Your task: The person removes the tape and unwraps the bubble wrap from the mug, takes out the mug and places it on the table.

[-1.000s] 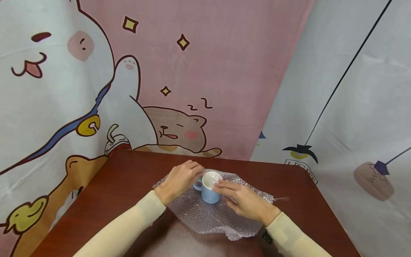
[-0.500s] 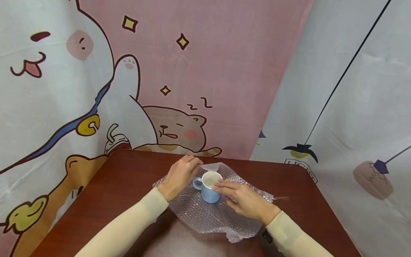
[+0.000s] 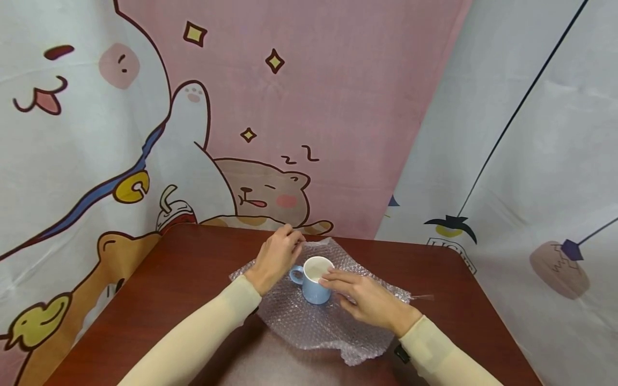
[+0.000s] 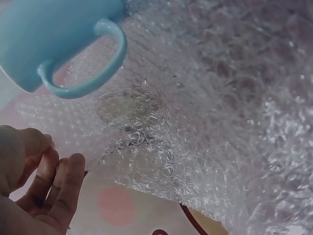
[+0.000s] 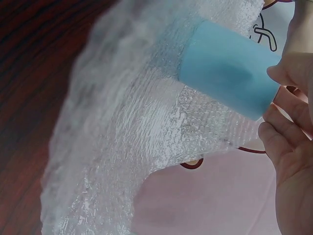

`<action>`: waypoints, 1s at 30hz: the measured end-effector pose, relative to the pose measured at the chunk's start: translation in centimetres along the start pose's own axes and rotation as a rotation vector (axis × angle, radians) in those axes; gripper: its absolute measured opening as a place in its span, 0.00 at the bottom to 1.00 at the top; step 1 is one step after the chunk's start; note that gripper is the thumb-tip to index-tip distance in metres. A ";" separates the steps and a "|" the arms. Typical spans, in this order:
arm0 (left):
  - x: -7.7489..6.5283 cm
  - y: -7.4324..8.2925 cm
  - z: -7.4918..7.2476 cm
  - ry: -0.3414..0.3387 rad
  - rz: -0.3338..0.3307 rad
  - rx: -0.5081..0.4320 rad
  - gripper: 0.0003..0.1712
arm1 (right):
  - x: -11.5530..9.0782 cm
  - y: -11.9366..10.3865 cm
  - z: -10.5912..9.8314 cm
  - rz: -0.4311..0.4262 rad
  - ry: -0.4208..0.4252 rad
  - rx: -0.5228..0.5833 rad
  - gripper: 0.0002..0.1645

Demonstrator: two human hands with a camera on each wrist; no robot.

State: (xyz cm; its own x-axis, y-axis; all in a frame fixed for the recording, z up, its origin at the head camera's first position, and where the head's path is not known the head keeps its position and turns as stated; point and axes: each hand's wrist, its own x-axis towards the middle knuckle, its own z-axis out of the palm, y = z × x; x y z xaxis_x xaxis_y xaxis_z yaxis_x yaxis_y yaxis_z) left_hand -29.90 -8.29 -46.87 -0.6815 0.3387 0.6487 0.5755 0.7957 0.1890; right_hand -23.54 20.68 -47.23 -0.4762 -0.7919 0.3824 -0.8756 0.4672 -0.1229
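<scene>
A light blue mug (image 3: 316, 289) with a white inside stands upright on a sheet of bubble wrap (image 3: 328, 327), its handle pointing left. Beyond the mug, my left hand (image 3: 277, 254) pinches the far edge of the sheet, which is lifted behind the mug. The left wrist view shows its fingertips (image 4: 73, 164) together at the edge of the bubble wrap (image 4: 220, 122). My right hand (image 3: 369, 300) rests on the mug's right rim with fairly straight fingers. From the right wrist, the fingers appear at the rim of the mug (image 5: 230, 71).
The reddish-brown table (image 3: 193, 279) extends around the sheet. A cartoon-printed curtain (image 3: 347, 134) hangs right behind the table and along its sides. Part of the bubble wrap's near edge is crumpled upward.
My left hand has moved away from me, drawing up the far edge of the bubble wrap, which no longer overlaps the mug's opening. The right hand and mug have stayed in place.
</scene>
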 end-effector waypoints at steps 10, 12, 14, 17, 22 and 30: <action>0.2 -0.8 1.0 -0.055 -0.046 0.014 0.04 | 0.0 0.0 -0.2 0.010 -0.008 0.004 0.38; 0.2 -1.0 1.2 -0.088 -0.056 0.021 0.04 | 0.0 0.0 -0.1 0.013 -0.008 0.003 0.37; 0.1 -1.2 1.4 -0.125 -0.062 0.028 0.07 | 0.0 0.0 -0.1 0.013 -0.005 0.002 0.37; -0.1 -1.6 1.6 -0.180 -0.062 0.036 0.12 | 0.0 -0.1 -0.1 0.010 0.001 -0.005 0.37; -0.6 -2.2 1.9 -0.266 -0.038 0.048 0.17 | -0.1 -0.1 0.1 0.003 0.007 -0.018 0.38; -1.3 -3.0 2.1 -0.490 -0.087 0.058 0.25 | -0.2 0.0 0.1 -0.015 0.023 -0.019 0.38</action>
State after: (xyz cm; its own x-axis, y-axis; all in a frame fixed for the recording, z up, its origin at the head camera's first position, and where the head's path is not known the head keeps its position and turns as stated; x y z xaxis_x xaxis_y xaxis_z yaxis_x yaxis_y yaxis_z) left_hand -31.70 -10.00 -49.81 -0.8658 0.4553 0.2074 0.4909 0.8531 0.1768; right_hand -23.42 20.77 -47.34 -0.4605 -0.7896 0.4055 -0.8810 0.4625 -0.1000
